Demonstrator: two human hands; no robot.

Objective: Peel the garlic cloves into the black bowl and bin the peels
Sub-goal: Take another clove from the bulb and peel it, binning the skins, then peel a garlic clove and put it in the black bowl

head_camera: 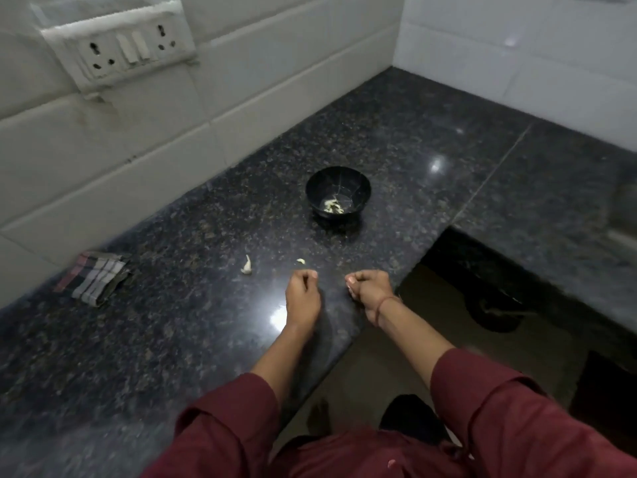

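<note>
I see both hands with fingers curled toward the palms: the left hand (303,294) and the right hand (368,290) hover side by side, apart, low over the table (172,339). I cannot tell whether either one encloses a peel or a clove. Hazard one, in my judgement: the right hand sits close to the table's front edge, so any loose husk it releases may drop to the floor instead of reaching a bin, and no bin is in view. Hazard two: a pale garlic piece (246,265) lies just beyond and outboard of the left hand, and I cannot tell whether it is a whole clove or an empty husk. Sorting it wrongly would put waste among the cloves or garlic in the bin. Hazard three: a small scrap (301,261) lies just ahead of the left fingertips and is easily overlooked against the speckled stone. The black bowl (337,193) stands well ahead of both hands, roughly between their lines of reach, with peeled cloves (332,205) inside.
</note>
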